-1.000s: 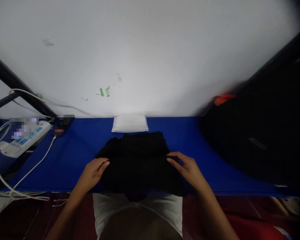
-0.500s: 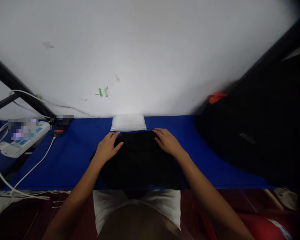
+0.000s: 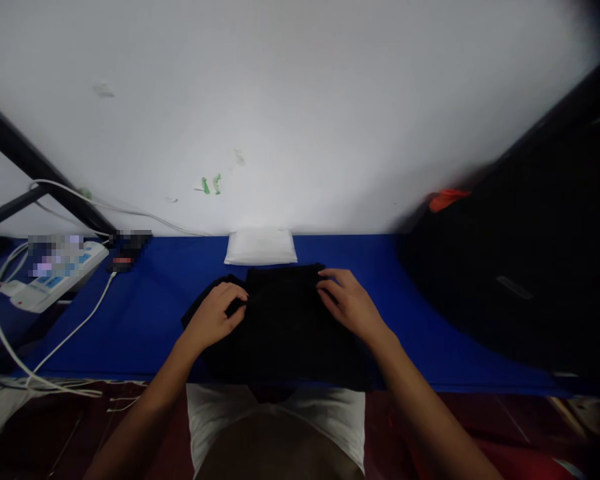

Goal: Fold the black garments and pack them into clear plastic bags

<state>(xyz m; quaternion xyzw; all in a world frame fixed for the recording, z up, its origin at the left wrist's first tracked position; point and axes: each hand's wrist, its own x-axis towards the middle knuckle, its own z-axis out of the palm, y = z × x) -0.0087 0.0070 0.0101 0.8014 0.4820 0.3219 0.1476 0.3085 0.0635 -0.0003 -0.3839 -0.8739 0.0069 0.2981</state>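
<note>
A dark folded cloth (image 3: 285, 327) lies on the blue table surface in front of me, its far edge near a flat white packet (image 3: 261, 247). On the cloth's left part rests my left hand (image 3: 216, 313), thumb and fingers apart and curved, with nothing seen between them. My right hand (image 3: 349, 301) is at the cloth's far right corner, its fingers spread over the edge. Neither hand grips the fabric as far as I can see.
On the left are a white power strip (image 3: 60, 277), a small black device (image 3: 130, 250) and white cables (image 3: 80, 330). A large black object (image 3: 510, 267) with an orange piece (image 3: 447, 199) fills the right. A white wall (image 3: 300, 120) stands behind the blue surface (image 3: 145, 320).
My left hand has moved back toward me from the cloth's far left corner, uncovering it. My right hand has shifted slightly nearer and to the right. The view has shifted a little.
</note>
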